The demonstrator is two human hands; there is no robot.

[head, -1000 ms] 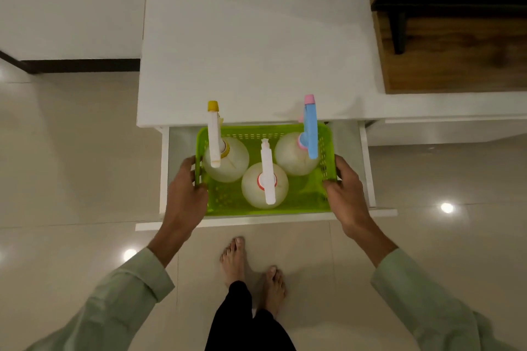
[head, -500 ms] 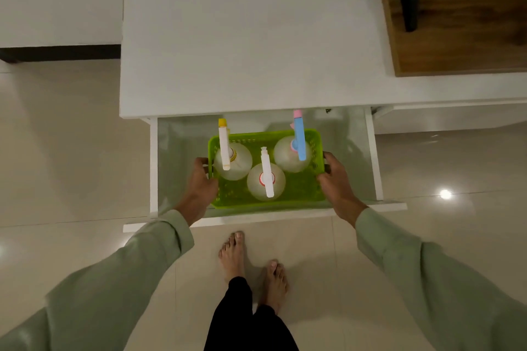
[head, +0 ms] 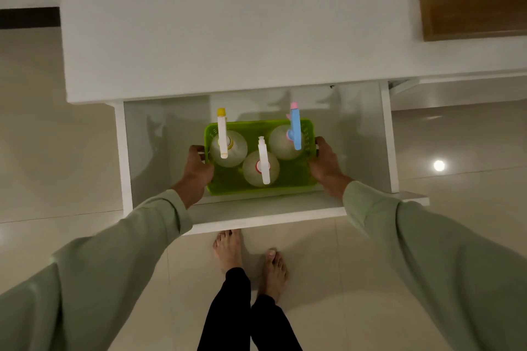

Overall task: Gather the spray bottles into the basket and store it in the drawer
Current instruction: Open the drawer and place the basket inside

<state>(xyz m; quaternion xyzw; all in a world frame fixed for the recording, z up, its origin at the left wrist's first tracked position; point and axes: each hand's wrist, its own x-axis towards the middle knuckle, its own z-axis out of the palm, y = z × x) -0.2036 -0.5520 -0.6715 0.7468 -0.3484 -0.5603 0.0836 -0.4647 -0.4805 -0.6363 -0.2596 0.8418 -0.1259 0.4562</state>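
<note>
From the head camera, the green basket (head: 285,185) sits low inside the open drawer (head: 388,137), toward its front wall and well apart from both side walls. Three spray bottles stand upright in the basket: the yellow-capped bottle (head: 228,148) at its left end, the blue-headed bottle (head: 285,141) at its right end, and the white-headed bottle (head: 261,169) between them, nearer the front rim.

The left hand (head: 198,174) is clamped on the basket's left end and the right hand (head: 326,165) on its right end, fingers curled over the rim at each side.

The basket looks like thin perforated plastic, likely to flex under three bottles that appear full, so holding both short ends at once seems the sound choice. The bottles are tall and top-heavy and could tip if the basket tilts. Whether the basket already rests on the drawer floor cannot be told.
</note>
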